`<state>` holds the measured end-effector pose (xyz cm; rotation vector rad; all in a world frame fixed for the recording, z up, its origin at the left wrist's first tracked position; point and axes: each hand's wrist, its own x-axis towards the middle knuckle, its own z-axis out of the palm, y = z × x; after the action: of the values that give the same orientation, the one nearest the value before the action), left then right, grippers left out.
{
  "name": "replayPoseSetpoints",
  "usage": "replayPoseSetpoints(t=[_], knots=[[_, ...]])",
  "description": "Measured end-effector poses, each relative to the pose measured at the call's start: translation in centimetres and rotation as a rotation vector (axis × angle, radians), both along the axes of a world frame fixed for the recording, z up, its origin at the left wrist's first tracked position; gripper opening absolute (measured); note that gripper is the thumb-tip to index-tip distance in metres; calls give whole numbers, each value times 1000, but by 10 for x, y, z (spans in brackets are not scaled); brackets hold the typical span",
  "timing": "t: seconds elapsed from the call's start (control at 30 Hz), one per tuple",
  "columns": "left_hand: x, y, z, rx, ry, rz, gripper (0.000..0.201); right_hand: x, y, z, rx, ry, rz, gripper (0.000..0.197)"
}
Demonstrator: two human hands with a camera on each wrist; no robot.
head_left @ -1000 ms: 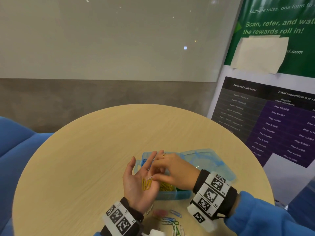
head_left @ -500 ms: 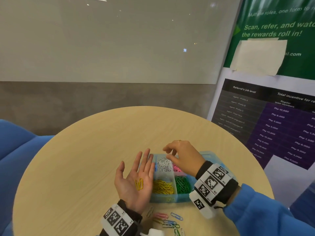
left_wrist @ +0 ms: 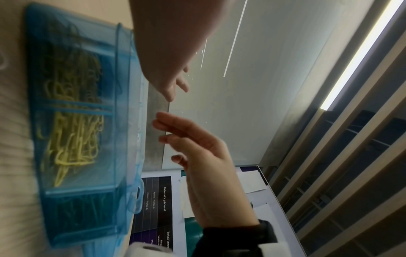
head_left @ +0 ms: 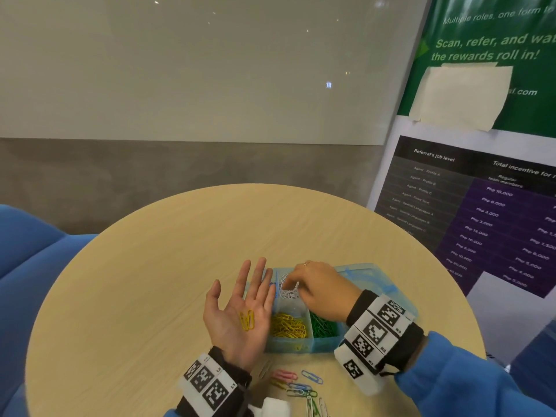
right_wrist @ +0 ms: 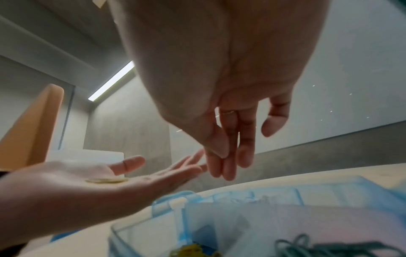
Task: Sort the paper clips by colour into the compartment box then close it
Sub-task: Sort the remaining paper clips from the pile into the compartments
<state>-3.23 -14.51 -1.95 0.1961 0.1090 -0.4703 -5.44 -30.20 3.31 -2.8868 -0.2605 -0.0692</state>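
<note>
box (head_left: 304, 346): translucent blue | clips in palm (head_left: 247, 319): yellow | table (head_left: 150, 281): pale wood grain

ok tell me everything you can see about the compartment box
The compartment box is translucent blue plastic, sitting open on the round wooden table, its lid folded back flat behind it. Dividers split it into sections: yellow clips front left, green clips front right, white clips behind the yellow. The right hand reaches over the white section; the left hand lies palm up beside its left wall. Whether either touches it cannot be told.
</note>
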Motion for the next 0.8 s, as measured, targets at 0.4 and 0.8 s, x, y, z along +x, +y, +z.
replayPoseSetpoints(t=[0.4,0.8], knots=[[6,-13,-7,645,-521,145,63,-41,28,12,412,-184,182,17],[-1,-11,9,589,-442,114,49,-97,-4,-7,237,55,79,15]])
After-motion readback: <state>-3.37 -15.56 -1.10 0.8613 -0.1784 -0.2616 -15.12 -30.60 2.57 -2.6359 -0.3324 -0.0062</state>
